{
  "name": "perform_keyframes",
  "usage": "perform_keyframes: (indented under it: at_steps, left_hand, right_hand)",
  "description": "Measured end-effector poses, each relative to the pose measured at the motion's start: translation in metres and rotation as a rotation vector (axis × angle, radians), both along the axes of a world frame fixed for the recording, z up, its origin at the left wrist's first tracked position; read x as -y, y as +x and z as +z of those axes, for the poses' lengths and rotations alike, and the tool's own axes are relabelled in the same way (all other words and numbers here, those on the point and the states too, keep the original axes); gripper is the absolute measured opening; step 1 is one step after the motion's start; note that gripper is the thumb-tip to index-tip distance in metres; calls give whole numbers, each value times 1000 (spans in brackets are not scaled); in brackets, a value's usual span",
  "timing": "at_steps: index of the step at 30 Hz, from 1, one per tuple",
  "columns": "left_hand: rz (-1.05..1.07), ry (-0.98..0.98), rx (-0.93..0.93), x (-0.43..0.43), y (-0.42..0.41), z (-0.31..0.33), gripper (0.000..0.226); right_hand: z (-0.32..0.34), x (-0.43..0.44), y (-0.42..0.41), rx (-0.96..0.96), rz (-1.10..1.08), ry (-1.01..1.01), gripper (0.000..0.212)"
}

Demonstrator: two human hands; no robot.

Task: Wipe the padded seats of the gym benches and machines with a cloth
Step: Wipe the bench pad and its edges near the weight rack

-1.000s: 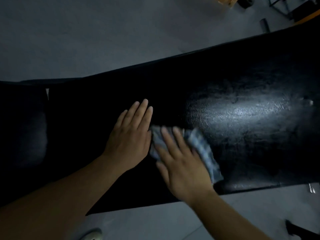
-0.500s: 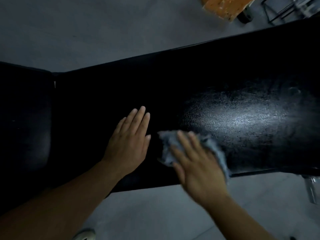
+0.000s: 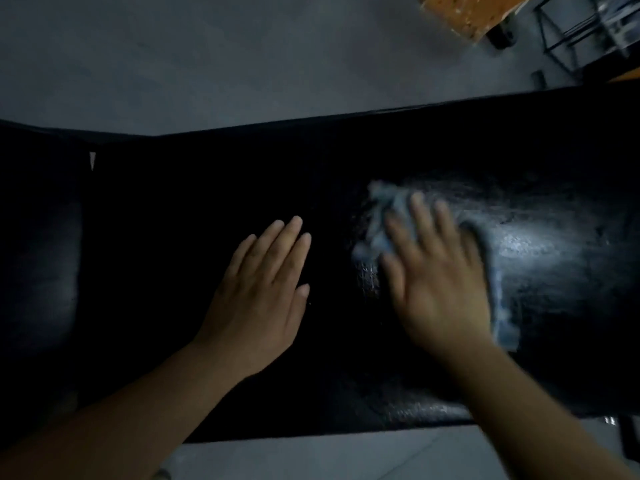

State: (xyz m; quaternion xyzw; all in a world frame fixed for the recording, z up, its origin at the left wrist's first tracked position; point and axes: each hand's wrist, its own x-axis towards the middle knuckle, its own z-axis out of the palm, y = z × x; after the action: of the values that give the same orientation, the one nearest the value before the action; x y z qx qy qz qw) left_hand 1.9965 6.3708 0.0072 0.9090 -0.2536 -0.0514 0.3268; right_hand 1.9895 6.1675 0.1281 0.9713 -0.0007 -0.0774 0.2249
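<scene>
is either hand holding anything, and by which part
Nothing is gripped. The right hand presses flat on the middle of the cloth, fingers straight; the left hand rests flat on the bench pad.

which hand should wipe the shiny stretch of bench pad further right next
Right. The right hand presses the cloth flat on the bench pad beside that stretch; the left hand lies bare on the pad, farther away.

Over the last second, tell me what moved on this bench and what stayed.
The right hand slid the cloth to the right and farther across the bench pad, away from the left hand. It still presses the cloth flat; the left hand stayed flat on the pad.
</scene>
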Motion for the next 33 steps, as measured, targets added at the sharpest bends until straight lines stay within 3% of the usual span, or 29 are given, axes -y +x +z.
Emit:
perform_keyframes:
  at_steps: [2, 4, 9, 15, 21, 27, 29, 33]
  left_hand:
    - [6, -1, -10, 0, 15, -1, 62]
    - [37, -1, -24, -2, 27, -4, 63]
    - [51, 13, -63, -15, 36, -14, 64]
    - [45, -6, -57, -23, 35, -17, 62]
    - [41, 17, -83, -28, 39, -17, 65]
    - [5, 25, -84, -36, 41, -20, 65]
    - [-3, 27, -72, -38, 42, -22, 65]
    - [-4, 35, -55, -43, 40, -23, 65]
  right_hand:
    - [-7, -8, 58, 119, -115, 14, 56]
    - [-26, -35, 79, 118, -103, 32, 57]
    - [-28, -49, 9, -162, 165, 85, 53]
    - [-27, -40, 118, 61, -134, 13, 59]
    - [-33, -65, 29, -203, 182, 88, 53]
    - [-31, -46, 126, 55, -138, 19, 57]
    - [-50, -73, 129, 41, -76, 48, 58]
    - [-56, -88, 45, -175, 177, 140, 51]
